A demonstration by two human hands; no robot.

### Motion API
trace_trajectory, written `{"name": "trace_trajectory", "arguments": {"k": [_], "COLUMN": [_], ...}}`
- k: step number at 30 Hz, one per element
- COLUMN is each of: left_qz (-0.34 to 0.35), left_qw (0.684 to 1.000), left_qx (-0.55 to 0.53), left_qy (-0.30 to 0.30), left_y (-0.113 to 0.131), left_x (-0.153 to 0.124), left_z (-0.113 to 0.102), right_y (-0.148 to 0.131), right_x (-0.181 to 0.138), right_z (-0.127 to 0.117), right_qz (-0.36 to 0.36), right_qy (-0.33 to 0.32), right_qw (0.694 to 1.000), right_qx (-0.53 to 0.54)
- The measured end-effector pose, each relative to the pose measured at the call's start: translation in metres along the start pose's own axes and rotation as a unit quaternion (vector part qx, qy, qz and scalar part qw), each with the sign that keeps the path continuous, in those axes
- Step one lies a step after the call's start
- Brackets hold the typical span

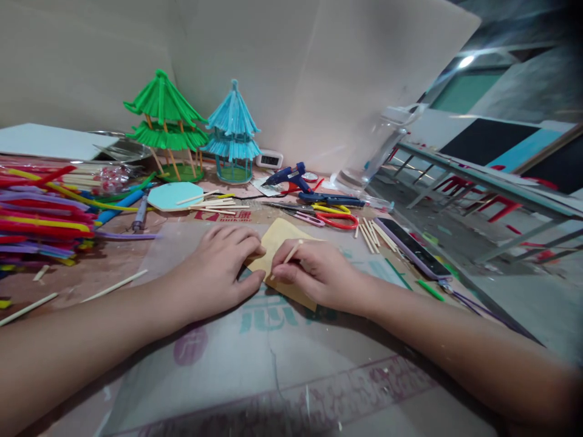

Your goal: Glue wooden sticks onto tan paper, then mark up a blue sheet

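My right hand (pixel 314 271) pinches a short wooden stick (pixel 294 251), held at a slant over a yellow sheet of paper (pixel 282 233). The stick's lower end is close to the sheet, partly hidden by my fingers. My left hand (pixel 228 267) lies with fingers stretched and thumb apart, its fingertips at the sheet's left edge. Under both hands spreads a translucent printed plastic sheet (pixel 218 376). Beyond them a pale blue octagonal board (pixel 175 196) has several wooden sticks (pixel 223 205) on and beside it.
A green pavilion model (pixel 161 121) and a blue one (pixel 234 133) stand behind. Farther along are a glue gun (pixel 289 176), red-handled scissors (pixel 337 220), a phone (pixel 410 246) and a clear jug (pixel 371 149). Colourful pipe cleaners (pixel 45 212) pile up at left.
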State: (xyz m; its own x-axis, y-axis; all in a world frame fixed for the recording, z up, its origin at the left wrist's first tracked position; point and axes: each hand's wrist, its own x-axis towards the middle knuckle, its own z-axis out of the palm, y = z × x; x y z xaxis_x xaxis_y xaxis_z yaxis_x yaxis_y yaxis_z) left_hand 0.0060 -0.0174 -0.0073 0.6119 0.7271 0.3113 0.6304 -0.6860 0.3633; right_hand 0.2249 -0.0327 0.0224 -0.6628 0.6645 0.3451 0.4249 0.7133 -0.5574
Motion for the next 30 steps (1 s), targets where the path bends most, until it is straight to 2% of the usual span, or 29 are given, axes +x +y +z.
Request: {"name": "trace_trajectory", "arguments": {"k": [3, 9, 14, 17, 20, 26, 30], "left_qz": [0.001, 0.002, 0.001, 0.000, -0.002, -0.002, -0.004], "left_qw": [1.000, 1.000, 1.000, 1.000, 1.000, 1.000, 1.000], "left_qx": [0.003, 0.007, -0.001, 0.002, 0.003, -0.004, 0.003], "left_qy": [-0.008, 0.004, -0.009, -0.012, 0.000, -0.006, -0.006], "left_y": [0.001, 0.001, 0.000, 0.000, 0.000, 0.001, 0.001], "left_x": [0.000, 0.000, 0.001, 0.000, 0.000, 0.001, 0.000], "left_z": [-0.001, 0.001, 0.000, 0.000, 0.001, 0.000, 0.000], "right_y": [-0.001, -0.008, -0.006, -0.006, -0.007, -0.005, -0.007], "right_x": [0.001, -0.001, 0.002, 0.000, -0.003, 0.000, -0.001], "right_z": [-0.002, -0.020, -0.008, -0.011, -0.017, -0.008, -0.013], "right_qz": [-0.020, 0.009, -0.023, -0.032, -0.012, -0.025, -0.002], "right_qy": [-0.047, -0.134, -0.078, -0.104, -0.130, -0.082, -0.122], "right_qw": [0.998, 0.986, 0.993, 0.990, 0.985, 0.992, 0.989], "right_qx": [-0.047, -0.103, -0.081, -0.090, -0.109, -0.089, -0.080]}}
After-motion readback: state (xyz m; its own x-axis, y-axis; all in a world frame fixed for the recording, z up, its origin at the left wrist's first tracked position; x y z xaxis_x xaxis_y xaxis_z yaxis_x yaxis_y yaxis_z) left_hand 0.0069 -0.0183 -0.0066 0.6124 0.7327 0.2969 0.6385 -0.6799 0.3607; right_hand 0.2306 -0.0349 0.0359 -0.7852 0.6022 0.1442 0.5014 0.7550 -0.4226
